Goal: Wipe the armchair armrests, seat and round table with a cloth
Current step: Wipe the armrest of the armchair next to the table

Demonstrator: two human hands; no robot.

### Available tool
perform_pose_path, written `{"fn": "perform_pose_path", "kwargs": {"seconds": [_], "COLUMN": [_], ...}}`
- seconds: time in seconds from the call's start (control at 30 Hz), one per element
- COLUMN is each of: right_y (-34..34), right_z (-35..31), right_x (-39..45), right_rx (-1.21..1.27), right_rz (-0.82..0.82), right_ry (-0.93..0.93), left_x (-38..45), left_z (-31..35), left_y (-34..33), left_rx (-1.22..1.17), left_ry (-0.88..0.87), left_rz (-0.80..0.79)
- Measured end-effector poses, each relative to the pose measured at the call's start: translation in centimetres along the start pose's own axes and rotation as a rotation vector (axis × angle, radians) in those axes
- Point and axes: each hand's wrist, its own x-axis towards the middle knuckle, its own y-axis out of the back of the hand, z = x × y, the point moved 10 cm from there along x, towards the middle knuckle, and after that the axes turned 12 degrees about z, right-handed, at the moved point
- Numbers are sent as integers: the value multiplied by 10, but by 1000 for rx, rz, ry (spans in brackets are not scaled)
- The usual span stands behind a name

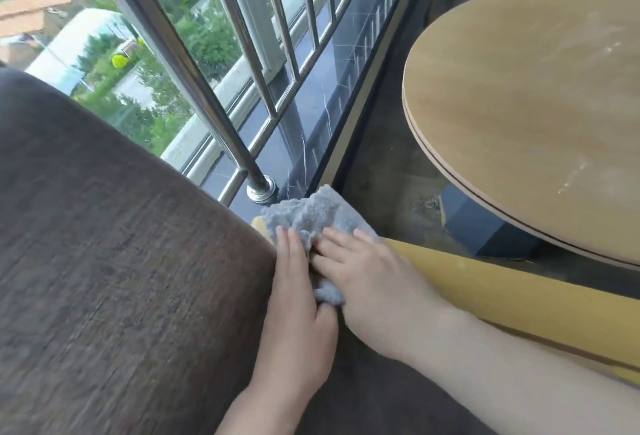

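Right hand presses flat on a grey cloth, fingers spread, at the far end of a yellow armrest. Left hand lies open beside it, touching the cloth's edge, against the brown seat. Armrest wiping looks underway. The round worktop, well apart, shows pale smears, likely unwiped.

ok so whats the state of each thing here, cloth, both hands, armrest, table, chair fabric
cloth: grey, bunched, pressed on the far end of the armrest
left hand: flat, fingers straight, touching the cloth edge
right hand: flat on top of the cloth, fingers spread
armrest: yellow, far end covered by the cloth
round table: bare, pale smears and specks on top, untouched
chair upholstery: dark brown, nothing on it
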Motion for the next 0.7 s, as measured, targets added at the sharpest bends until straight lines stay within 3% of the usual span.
{"fn": "perform_pose_path", "kwargs": {"seconds": [0.17, 0.23, 0.33, 0.5, 0.63, 0.7], "right_y": [-15, -16, 1, 43, 24, 36], "right_z": [-13, 14, 54, 86, 52, 70], "right_x": [40, 50, 2, -121, -110, -118], "right_rx": [-160, -173, -156, -155, -137, -146], "right_rz": [-51, -96, -8, 149, 121, 161], "right_ry": [9, -122, -276, -468, -390, -455], "left_x": [14, 15, 9, 0, -3, -1], "left_z": [-3, 6, 20, 7, 12, 20], "left_y": [22, 20, -3, -35, -51, -56], "left_rx": [-41, -54, -15, 451, 501, 518], "left_ry": [73, 54, -79, -232, -275, -295], "left_rz": [70, 50, -37, -48, -59, -41]}}
